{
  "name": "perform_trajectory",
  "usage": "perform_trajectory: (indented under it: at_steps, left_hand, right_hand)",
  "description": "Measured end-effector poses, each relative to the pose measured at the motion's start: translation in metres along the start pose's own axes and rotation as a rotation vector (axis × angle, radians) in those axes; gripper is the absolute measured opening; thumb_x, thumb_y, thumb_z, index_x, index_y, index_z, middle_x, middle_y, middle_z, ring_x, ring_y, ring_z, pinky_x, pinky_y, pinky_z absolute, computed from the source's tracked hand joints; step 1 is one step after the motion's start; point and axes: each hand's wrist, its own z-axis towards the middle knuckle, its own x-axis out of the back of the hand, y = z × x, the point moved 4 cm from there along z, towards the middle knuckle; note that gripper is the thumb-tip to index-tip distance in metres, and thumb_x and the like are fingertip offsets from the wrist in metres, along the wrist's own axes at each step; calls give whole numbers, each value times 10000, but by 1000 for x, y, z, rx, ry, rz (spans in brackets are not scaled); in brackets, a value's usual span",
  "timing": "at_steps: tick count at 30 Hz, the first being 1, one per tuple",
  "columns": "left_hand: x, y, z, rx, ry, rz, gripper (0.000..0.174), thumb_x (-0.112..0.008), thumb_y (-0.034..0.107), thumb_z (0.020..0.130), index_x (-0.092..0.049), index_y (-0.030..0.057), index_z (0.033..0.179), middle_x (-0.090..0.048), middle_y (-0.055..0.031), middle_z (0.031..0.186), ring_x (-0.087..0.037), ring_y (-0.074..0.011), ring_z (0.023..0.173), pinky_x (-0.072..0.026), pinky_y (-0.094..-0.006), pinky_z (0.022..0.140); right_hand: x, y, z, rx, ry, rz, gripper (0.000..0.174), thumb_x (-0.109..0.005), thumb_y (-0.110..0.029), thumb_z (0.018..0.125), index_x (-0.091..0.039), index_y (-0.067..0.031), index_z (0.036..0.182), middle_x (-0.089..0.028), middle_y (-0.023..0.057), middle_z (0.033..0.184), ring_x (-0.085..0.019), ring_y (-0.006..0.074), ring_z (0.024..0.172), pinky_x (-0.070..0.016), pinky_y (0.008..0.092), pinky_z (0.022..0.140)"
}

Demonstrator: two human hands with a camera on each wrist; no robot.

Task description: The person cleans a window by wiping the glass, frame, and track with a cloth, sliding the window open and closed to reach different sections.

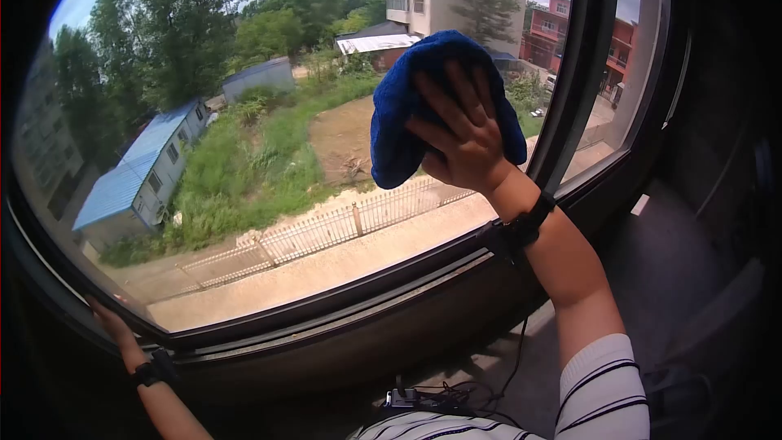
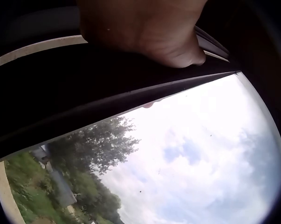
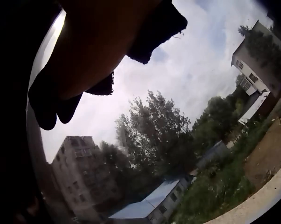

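Against the window pane [image 1: 269,138] a blue cloth [image 1: 394,134] lies under my right hand [image 1: 466,126], in the upper right part of the glass. The right hand's fingers are spread and straight, pressing the cloth flat. Dark edges of the cloth [image 3: 159,32] stick out past the shaded right hand [image 3: 98,46] in the right wrist view. At the lower left, my left hand [image 1: 116,327] rests on the dark window frame [image 1: 269,318], fingers extended along it. In the left wrist view the left hand's heel and thumb [image 2: 177,53] lie by the frame; its other fingers are hidden.
A dark upright frame bar [image 1: 580,73] stands right of the cloth, with another pane beyond it. Below the sill, a small device [image 1: 401,398] with black cables sits near my body. Outside are trees, buildings and a fence [image 1: 314,232].
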Motion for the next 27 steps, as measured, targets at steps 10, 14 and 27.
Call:
perform_trajectory:
  at_steps: [10,14,27]
  left_hand:
    - [2,-11,17,45,32,-32,715,-381,725,940,-566,57,767,-555,-55,640,-567,-181,577,-470,-295,594]
    - [13,-24,29,99,14,-33,703,-394,699,952,-585,46,778,-581,-58,667,-576,-176,613,-473,-286,649]
    - [23,-18,33,54,97,57,655,-338,686,973,-526,85,795,-526,-34,651,-542,-169,590,-469,-284,616]
  right_hand:
    - [-13,-26,-117,71,-160,140,485,-621,-276,838,-602,-414,1302,-433,-25,1530,-320,279,1455,-121,520,1229]
    - [-15,-26,-119,100,-136,138,495,-578,-269,857,-585,-395,1336,-425,-21,1536,-311,274,1460,-118,515,1232]
    - [-8,7,-161,420,-354,371,603,-611,-194,860,-482,-300,1440,-371,1,1568,-316,219,1461,-156,451,1240]
